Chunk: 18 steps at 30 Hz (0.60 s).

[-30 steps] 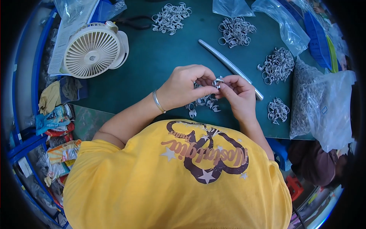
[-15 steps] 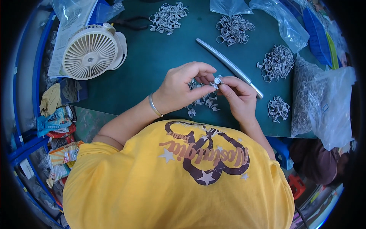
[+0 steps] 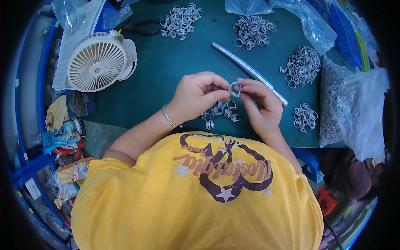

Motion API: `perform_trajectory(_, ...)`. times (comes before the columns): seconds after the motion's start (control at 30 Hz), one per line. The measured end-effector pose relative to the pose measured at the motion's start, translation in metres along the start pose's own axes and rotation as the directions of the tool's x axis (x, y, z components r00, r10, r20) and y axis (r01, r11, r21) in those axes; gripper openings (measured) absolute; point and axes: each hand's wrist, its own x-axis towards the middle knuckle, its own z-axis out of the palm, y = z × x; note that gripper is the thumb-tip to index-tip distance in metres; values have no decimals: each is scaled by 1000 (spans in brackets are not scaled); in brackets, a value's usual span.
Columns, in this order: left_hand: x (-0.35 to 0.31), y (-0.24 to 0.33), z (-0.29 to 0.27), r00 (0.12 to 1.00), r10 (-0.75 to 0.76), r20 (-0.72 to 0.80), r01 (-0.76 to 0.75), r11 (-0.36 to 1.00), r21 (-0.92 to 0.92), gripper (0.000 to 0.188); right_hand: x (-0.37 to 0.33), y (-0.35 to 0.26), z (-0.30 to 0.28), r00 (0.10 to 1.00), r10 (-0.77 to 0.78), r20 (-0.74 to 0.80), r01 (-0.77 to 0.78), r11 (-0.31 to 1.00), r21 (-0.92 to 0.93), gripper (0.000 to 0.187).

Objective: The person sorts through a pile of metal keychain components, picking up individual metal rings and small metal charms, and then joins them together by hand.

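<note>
Between my two hands is a grey metal ring [image 3: 235, 89], its open loop facing up. The thumb and fingers of my left hand [image 3: 200, 92] pinch its left side. My right hand [image 3: 261, 104] grips the opposite side with thumb and forefinger. Just below the fingers lies a small loose group of rings [image 3: 221, 111], partly covered by my left hand. A tapered metal ring stick [image 3: 250, 73] with marks along it rests slantwise beyond my right hand.
Several heaps of grey rings lie around, such as a far-left heap [image 3: 181, 21] and a right heap [image 3: 303, 66]. A clear bag of rings [image 3: 333, 100] stands at the right edge. A white fan [image 3: 98, 64] and dark-handled pliers [image 3: 141, 27] are at the left.
The ring has turned in my fingers: its round face showed before, and now its open loop does. Both hands have shifted slightly.
</note>
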Motion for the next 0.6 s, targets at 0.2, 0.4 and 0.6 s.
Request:
perform_trajectory(0.2,1,3,-3,931,358,79,-345,785,514,13,2,0,-5,882,451,135,-463,776,428,18)
perform_trajectory(0.4,4,-1,-1,780,567,265,-580,497,645,20,-4,-6,-5,801,571,178,-590,707,389,14)
perform_trajectory(0.6,-15,5,-20,861,415,292,-484,497,721,43,17,-3,-62,992,-11,-124,-56,846,-530,12)
